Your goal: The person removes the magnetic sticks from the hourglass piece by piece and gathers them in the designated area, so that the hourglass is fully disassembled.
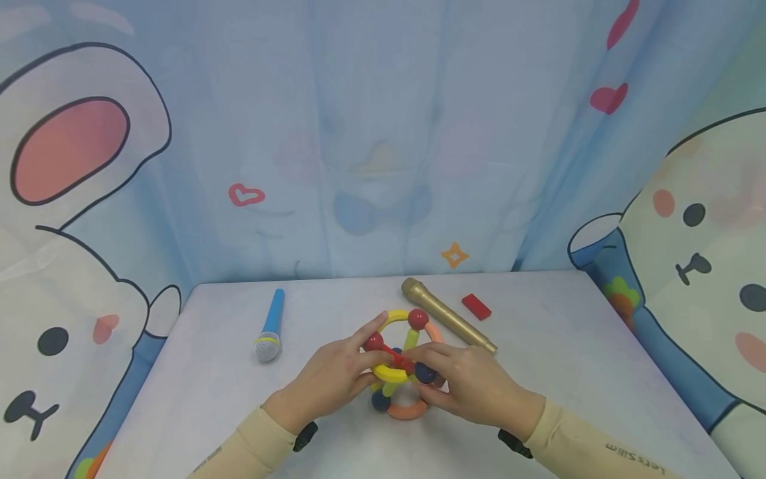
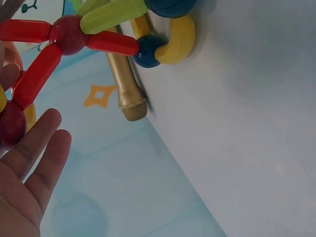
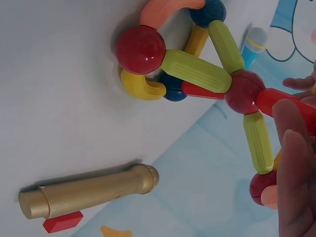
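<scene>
A magnetic stick-and-ball toy structure [image 1: 390, 374] stands at the front middle of the table, with straight red and lime sticks, curved yellow and orange ones, and red and blue balls. My left hand [image 1: 338, 366] holds its upper left part, the forefinger stretched along a red ball [image 1: 374, 341] and the thumb by a yellow curved stick. On the other side, my right hand [image 1: 479, 382] grips the upper part around a dark blue ball [image 1: 425, 372]. The right wrist view shows a central red ball [image 3: 245, 91] joining lime and red sticks above the base ring.
Behind the structure lies a gold microphone [image 1: 449, 314], with a small red block [image 1: 476, 307] to its right. A blue toy microphone [image 1: 272, 326] lies at the left. The white table [image 1: 574, 346] ends at a printed blue curtain [image 1: 383, 133].
</scene>
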{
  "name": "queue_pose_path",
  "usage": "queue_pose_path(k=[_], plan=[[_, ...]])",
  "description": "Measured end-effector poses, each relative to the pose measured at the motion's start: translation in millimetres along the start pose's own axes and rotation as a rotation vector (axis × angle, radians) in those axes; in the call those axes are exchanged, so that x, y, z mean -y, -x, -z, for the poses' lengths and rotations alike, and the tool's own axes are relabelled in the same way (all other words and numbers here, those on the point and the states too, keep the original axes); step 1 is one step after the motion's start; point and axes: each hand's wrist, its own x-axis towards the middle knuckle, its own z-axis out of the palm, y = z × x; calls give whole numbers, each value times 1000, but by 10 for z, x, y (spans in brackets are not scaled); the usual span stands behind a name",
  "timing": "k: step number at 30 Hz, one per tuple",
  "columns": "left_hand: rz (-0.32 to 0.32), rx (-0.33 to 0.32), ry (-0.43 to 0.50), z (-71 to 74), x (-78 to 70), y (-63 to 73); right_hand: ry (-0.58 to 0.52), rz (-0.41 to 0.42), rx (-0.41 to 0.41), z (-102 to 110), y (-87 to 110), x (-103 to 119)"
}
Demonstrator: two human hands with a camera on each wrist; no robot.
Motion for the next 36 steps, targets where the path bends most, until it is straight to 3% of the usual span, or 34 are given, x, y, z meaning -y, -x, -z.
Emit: queue_pose_path(k=[10,22,27,36], plan=[[6,3,-1,-10,9,6,123,-86,28,-4,28,-23],[28,20,12,22,1,40,126,-67,28,3,36,-40],[36,28,3,43,2,80,130,-97,59,23,33,-28],[29,-39,-15,98,-2,137,137,-100,63,28,25,-23]])
